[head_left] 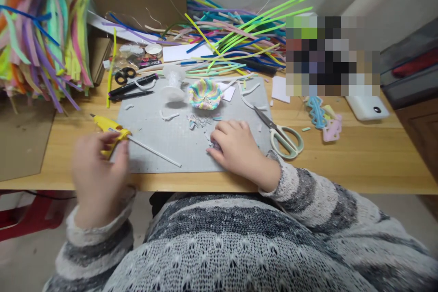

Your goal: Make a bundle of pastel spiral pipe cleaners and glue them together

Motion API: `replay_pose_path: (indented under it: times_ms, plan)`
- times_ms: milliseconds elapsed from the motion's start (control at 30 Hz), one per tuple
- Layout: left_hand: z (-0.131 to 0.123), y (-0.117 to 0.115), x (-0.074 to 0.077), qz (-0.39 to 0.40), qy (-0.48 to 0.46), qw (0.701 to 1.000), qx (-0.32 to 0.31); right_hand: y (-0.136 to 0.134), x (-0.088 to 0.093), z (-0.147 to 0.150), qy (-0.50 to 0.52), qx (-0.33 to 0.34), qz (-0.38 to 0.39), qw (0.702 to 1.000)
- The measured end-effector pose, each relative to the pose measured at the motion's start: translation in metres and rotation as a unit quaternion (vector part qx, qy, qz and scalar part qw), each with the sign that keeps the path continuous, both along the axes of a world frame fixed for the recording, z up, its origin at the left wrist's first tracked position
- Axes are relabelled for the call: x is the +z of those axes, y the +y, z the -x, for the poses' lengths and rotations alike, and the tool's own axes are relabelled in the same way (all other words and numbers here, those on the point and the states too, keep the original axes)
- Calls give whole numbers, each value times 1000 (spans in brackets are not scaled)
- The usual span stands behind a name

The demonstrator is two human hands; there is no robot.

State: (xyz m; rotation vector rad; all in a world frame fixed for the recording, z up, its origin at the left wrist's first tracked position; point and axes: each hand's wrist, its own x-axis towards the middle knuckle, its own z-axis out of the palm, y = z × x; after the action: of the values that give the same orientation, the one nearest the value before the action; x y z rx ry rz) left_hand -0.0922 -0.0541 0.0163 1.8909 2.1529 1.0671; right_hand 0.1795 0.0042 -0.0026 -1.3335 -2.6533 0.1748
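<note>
My left hand [101, 173], smeared by motion, is at the near side of a yellow glue gun [102, 124], thumb and fingers apart around its handle. A white glue stick [157, 151] sticks out of the gun's back over the grey cutting mat [153, 114]. My right hand [237, 148] rests on the mat with curled fingers; something small and greyish shows under them, its kind hidden. Beyond it lie wiry scraps [203, 122] and a pastel scalloped dish-shaped piece [205, 94]. Scissors [285, 139] lie half open right of that hand.
A clear spool [172, 84] stands at the mat's far edge, beside black pens [133, 86] and a black tape roll [125, 75]. Colourful pipe cleaners [236, 32] heap at the back, with bundles [41, 32] at left. A white device [367, 100] lies right, near blue [316, 112] and pink pieces [331, 127].
</note>
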Motion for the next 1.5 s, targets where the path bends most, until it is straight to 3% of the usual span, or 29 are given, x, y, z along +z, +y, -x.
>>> replay_pose_path:
  times_ms: [133, 200, 267, 333, 467, 567, 733, 1033, 1267, 1400, 1500]
  plan:
    - [-45, -5, -19, 83, -88, 979, -163, -2, -4, 2, -9, 6, 9, 1000]
    - [-63, -5, -25, 105, -136, 966, -192, -2, -4, 1, 25, 7, 21, 999]
    - [-76, -3, -28, 105, -211, 955, -180, -3, -2, 0, 109, 12, 49, 993]
    - [-85, 1, -28, 101, -333, 926, -149, -3, 1, -1, 235, 31, 90, 967]
    - [-99, 12, -24, 142, -553, 809, -137, -5, 4, -3, 435, 62, 162, 883]
    - [-106, 19, -19, 185, -607, 754, -169, -5, 4, -4, 469, 44, 197, 860]
    - [-111, 27, -13, 212, -653, 706, -176, -1, 4, -4, 488, 22, 229, 842]
    - [-108, 32, -12, 203, -623, 732, -188, 0, 4, -5, 486, 38, 268, 831]
    - [-107, 33, -14, 223, -637, 712, -193, -3, 2, -4, 474, 47, 272, 836]
    - [-105, 35, -14, 236, -636, 713, -181, 0, 4, -8, 449, 47, 204, 869]
    - [-101, 36, -15, 228, -618, 735, -160, 5, 8, -15, 329, -27, 73, 941]
